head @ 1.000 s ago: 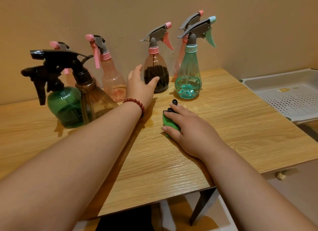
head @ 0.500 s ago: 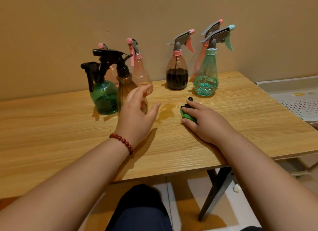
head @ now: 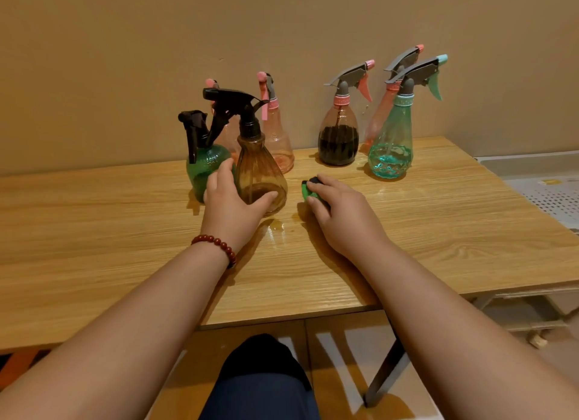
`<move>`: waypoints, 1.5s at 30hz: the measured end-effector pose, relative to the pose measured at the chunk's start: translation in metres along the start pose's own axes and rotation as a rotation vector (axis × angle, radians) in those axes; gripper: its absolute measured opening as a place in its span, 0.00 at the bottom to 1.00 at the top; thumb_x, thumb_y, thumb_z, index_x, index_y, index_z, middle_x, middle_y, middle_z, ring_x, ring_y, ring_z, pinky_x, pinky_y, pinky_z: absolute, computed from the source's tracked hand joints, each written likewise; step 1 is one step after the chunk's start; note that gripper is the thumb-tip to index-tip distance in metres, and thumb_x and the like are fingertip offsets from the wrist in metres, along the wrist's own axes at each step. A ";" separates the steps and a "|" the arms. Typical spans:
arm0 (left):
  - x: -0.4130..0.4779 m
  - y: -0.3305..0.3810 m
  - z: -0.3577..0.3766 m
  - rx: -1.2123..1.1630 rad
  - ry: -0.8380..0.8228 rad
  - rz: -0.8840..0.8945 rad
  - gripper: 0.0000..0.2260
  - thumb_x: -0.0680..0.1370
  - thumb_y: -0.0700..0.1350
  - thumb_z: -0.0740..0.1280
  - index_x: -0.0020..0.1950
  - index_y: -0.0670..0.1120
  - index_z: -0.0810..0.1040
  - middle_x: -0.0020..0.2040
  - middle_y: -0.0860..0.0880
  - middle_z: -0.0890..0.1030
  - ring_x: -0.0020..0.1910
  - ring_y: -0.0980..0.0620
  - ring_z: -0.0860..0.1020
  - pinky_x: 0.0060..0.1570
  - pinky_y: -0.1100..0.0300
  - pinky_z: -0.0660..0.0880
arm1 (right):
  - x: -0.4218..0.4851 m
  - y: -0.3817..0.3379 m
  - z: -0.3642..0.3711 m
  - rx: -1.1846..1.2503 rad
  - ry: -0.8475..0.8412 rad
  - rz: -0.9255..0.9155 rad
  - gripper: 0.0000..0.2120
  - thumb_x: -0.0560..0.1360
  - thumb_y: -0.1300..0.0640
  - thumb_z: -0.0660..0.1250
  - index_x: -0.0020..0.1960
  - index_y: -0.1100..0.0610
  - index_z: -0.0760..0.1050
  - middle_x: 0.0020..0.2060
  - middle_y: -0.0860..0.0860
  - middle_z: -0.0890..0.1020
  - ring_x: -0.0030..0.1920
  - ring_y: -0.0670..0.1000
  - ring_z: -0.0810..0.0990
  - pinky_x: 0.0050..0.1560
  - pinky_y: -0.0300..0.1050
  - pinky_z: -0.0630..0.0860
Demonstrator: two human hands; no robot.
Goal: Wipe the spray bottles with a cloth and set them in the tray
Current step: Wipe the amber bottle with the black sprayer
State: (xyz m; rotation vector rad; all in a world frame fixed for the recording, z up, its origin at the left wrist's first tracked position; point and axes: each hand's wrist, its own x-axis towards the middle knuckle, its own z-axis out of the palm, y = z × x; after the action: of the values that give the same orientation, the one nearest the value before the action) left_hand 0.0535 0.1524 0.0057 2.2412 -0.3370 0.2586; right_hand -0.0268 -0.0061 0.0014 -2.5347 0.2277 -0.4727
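Reaching forward, the left hand (head: 230, 205) was curved around the lower body of the amber ribbed plastic spray bottle with the black trigger head (head: 260, 175); the thumb lay on its front and the fingers went behind it, so the hand was half closed on the bottle, which stood upright on the light wooden desk (head: 94, 231). The right hand (head: 341, 213) lay palm down, its fingers pressed over the small green cloth (head: 307, 191), which rested on the desk just beside the amber bottle. The white perforated plastic tray (head: 551, 197) was at the far right edge, well apart from both hands, and the visible part held no bottle.

A small wet patch (head: 275, 224) shone on the desk in front of the amber bottle. I judged that the base could be wet, so the bottle might slip in the grip. The dark green round bottle (head: 203, 172) stood touching or almost touching it, and a careless lift could knock this neighbour over.
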 end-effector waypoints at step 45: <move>-0.002 -0.011 0.003 -0.699 -0.131 0.326 0.29 0.74 0.50 0.64 0.75 0.47 0.65 0.69 0.50 0.73 0.68 0.56 0.72 0.65 0.56 0.72 | 0.008 -0.041 0.026 0.455 0.194 -0.257 0.24 0.82 0.54 0.53 0.77 0.52 0.55 0.78 0.46 0.54 0.76 0.39 0.49 0.71 0.27 0.48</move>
State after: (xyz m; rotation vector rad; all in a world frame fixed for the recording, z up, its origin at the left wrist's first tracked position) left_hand 0.0556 0.1569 -0.0042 1.5103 -0.7402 0.1324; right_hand -0.0067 0.0391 0.0055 -2.0788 -0.1278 -0.7760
